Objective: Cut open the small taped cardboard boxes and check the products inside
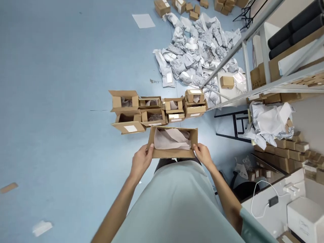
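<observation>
I hold an open cardboard box (174, 153) in front of my body, above the blue floor. Pale tissue paper (172, 139) lies crumpled inside it. My left hand (141, 161) grips the box's left end, thumb over the rim. At the right end my right hand (203, 154) is closed on the box in the same way. Just beyond the box, several small open cardboard boxes (154, 109) stand in rows on the floor.
A heap of grey plastic mailer bags (199, 50) lies on the floor farther off. More small boxes (182, 6) sit at the top. A metal shelf rack (265, 57) with cartons stands at right, stacked boxes (286, 152) and a white table (278, 209) below it.
</observation>
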The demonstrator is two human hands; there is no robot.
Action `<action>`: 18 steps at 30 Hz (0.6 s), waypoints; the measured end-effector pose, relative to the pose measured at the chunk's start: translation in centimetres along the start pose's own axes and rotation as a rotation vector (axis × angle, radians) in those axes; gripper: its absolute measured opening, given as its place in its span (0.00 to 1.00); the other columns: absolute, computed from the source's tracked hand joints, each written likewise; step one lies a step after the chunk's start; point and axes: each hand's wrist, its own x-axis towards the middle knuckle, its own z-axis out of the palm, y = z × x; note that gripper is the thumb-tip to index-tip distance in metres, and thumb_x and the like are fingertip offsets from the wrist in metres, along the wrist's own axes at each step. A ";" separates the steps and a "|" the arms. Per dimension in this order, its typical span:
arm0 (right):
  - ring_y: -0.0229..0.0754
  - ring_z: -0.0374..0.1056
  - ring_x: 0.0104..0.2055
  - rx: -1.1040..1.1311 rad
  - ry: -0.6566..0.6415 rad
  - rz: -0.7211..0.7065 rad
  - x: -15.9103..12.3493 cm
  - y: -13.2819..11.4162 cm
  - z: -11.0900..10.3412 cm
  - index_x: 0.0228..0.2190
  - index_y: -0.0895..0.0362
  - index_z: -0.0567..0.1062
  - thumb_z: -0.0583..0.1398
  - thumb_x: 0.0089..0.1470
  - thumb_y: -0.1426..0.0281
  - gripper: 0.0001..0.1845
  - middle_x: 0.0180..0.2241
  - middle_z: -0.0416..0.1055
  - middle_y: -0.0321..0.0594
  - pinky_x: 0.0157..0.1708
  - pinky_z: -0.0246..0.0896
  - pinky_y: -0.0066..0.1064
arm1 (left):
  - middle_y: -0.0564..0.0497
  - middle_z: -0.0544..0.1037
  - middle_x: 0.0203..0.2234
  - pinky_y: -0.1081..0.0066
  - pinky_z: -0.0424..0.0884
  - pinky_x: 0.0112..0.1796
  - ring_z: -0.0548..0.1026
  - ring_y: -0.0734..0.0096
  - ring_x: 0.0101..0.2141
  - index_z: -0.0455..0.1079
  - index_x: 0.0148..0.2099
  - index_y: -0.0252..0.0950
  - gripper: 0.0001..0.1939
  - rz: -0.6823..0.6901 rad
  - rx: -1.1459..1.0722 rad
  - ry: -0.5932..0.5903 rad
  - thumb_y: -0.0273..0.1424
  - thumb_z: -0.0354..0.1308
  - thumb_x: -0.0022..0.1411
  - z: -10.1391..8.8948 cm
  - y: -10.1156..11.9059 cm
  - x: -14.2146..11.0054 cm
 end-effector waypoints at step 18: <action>0.49 0.76 0.36 -0.084 -0.029 -0.066 41.3 -2.2 1.2 0.29 0.53 0.77 0.58 0.73 0.63 0.19 0.30 0.82 0.43 0.38 0.63 0.32 | 0.33 0.86 0.49 0.57 0.77 0.55 0.85 0.42 0.54 0.78 0.47 0.36 0.15 -0.113 0.098 0.048 0.33 0.50 0.79 9.5 6.4 34.1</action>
